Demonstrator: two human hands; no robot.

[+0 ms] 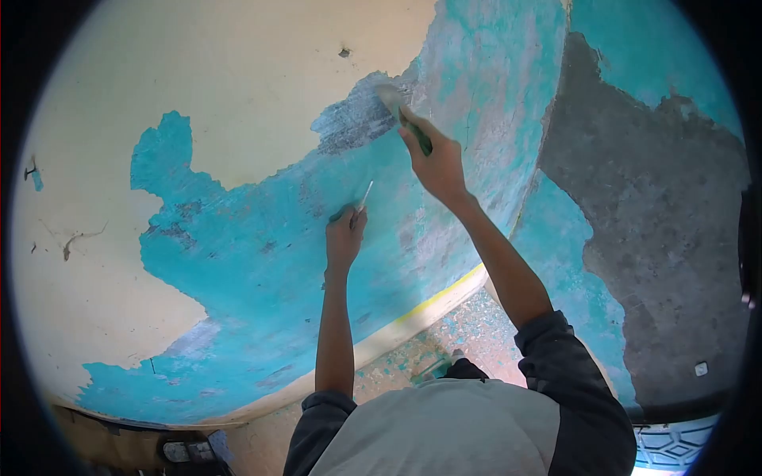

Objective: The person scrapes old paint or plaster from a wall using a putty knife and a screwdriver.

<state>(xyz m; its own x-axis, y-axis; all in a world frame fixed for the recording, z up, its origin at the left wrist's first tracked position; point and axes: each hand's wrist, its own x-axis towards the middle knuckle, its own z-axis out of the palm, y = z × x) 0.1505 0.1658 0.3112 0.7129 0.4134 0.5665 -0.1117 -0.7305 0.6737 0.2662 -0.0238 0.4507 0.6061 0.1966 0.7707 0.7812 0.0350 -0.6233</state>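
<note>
My right hand (439, 165) is closed around the green handle of a scraper (389, 97). The scraper's blade lies against the wall at the right end of a scraped grey patch (353, 123), by the edge of the cream paint. Lower and to the left, my left hand (344, 236) grips a thin, pale, narrow tool (366, 192) pointing up; its exact kind does not show. Behind that hand is turquoise paint (278, 238), scuffed in places. Cream paint (214, 71) covers the upper left of the wall with a ragged border.
Paint flakes (468, 329) litter the floor beneath the wall's yellow-lined base (444, 297). To the right, an adjoining wall has a large bare grey area (635, 198) and a small white socket (701, 369). A hook (30, 170) sticks out at far left.
</note>
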